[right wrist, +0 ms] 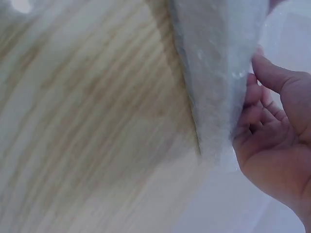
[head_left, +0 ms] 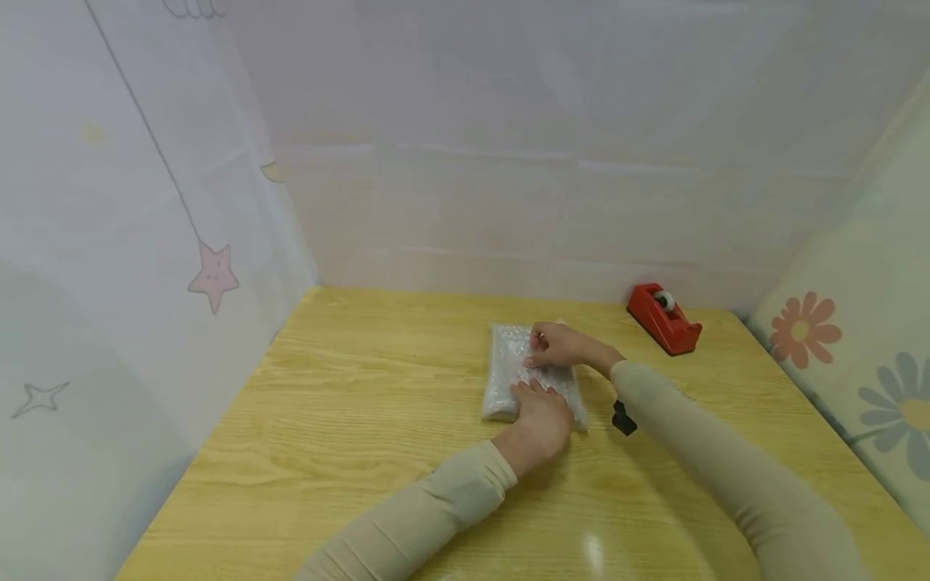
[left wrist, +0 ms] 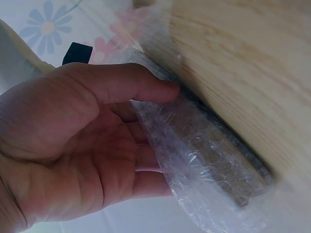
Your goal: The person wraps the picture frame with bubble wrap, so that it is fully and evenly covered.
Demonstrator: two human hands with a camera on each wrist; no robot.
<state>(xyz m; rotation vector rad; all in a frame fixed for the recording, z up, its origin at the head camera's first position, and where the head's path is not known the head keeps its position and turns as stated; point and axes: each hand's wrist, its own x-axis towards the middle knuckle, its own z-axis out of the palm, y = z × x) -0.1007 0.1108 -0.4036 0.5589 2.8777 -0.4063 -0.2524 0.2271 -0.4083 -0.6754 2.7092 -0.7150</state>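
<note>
A flat package in clear bubble wrap (head_left: 506, 363) lies on the wooden table below both hands. My left hand (head_left: 541, 415) rests on its near right part, fingers straight over the top. The left wrist view has the left thumb lying along the edge of the bubble wrap (left wrist: 209, 150), with a darker, flat item showing through. On the package's far right part, my right hand (head_left: 563, 345) touches the top with bent fingers. In the right wrist view its fingers (right wrist: 252, 114) curl against the wrap; I cannot tell whether they pinch any of it.
A red tape dispenser (head_left: 661, 319) with a roll of tape (head_left: 664, 301) stands at the back right of the table (head_left: 363, 387). A small black device (head_left: 623, 418) hangs under the right wrist. Patterned cloth walls (head_left: 450, 210) border the table at the back and both sides.
</note>
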